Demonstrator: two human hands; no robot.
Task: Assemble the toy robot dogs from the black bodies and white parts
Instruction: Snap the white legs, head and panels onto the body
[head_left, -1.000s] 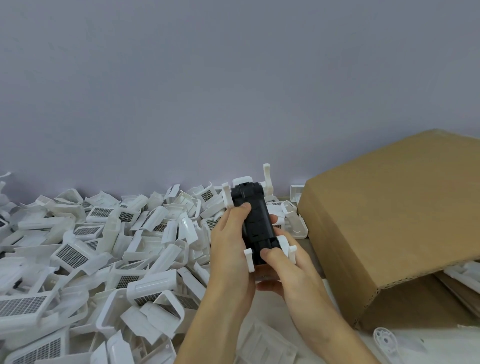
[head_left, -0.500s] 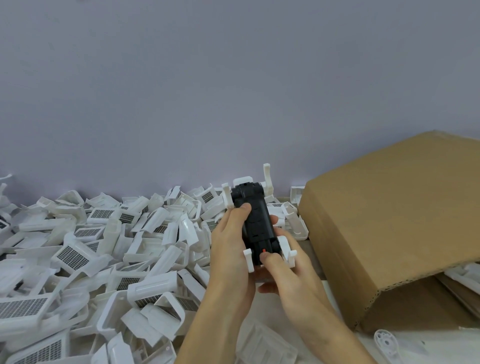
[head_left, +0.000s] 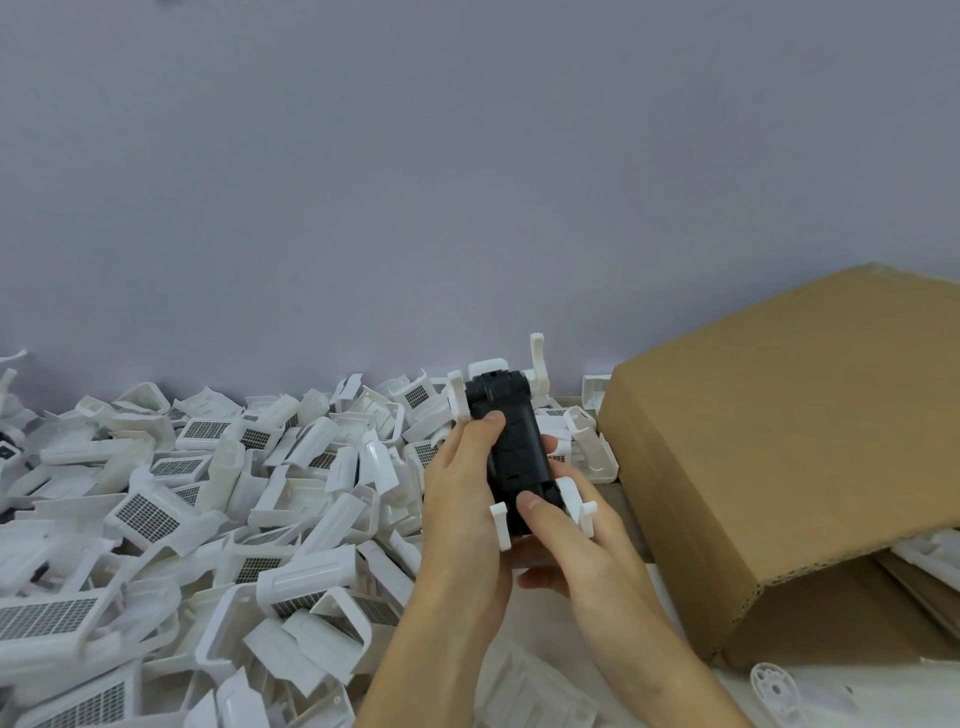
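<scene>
Between both hands, black body (head_left: 511, 452); left grip (head_left: 465, 499) wrapped round it; right grip (head_left: 566, 545) pinching it.

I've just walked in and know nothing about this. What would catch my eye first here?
Probably the two hands in the middle: the left hand and right hand together hold a black toy dog body with white legs sticking out. To the left sprawls a huge heap of loose white parts, and to the right sits a big cardboard box.

Black body (head_left: 511, 447) with white legs (head_left: 539, 364) held upturned above heaped white parts (head_left: 218, 499).
</scene>
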